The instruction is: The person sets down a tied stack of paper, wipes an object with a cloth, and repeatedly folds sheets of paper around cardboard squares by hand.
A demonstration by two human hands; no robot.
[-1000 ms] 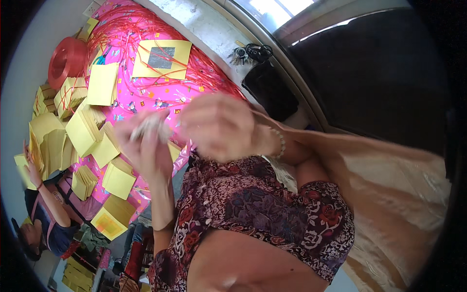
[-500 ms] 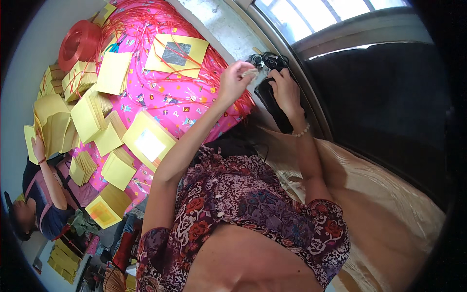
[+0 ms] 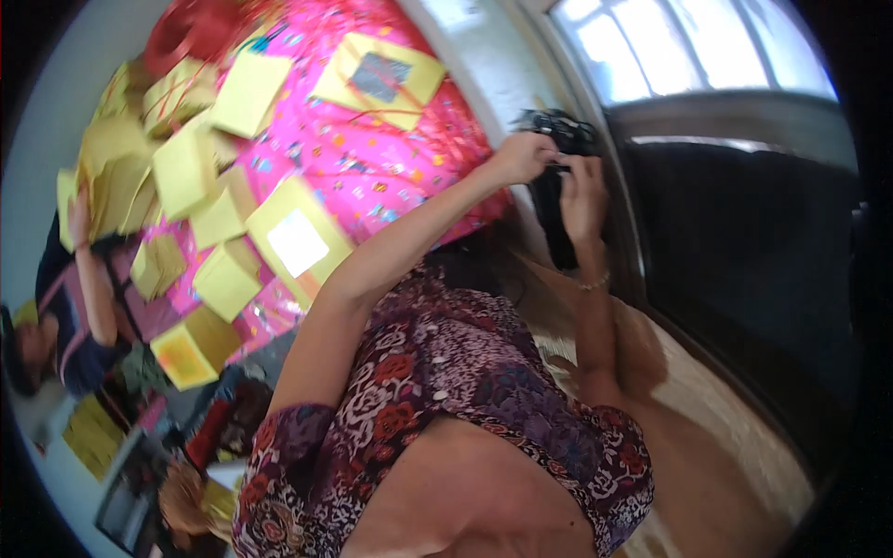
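Observation:
My left hand (image 3: 525,158) and my right hand (image 3: 583,195) meet at the fingertips over the ledge beside the window. The left hand's fingers are closed in a pinch; what they hold is blurred and too small to name. On the right hand the fingers are bent and pressed together at the same spot, and a bead bracelet circles that wrist. Just below the hands lies a long black object (image 3: 555,232), partly hidden by them. Behind them sits a tangle of black cords (image 3: 563,128).
At the left, a pink patterned cloth (image 3: 339,177) bears stacks of yellow paper (image 3: 182,172), red strings and a red roll of strip (image 3: 193,35). Another person's hand (image 3: 80,219) touches a yellow stack at far left. A dark window panel (image 3: 744,242) borders the right.
My left hand, with a small pale thing in its fingers earlier, has moved right to meet my right hand. The right hand has come away from the black cords. The whole view has shifted.

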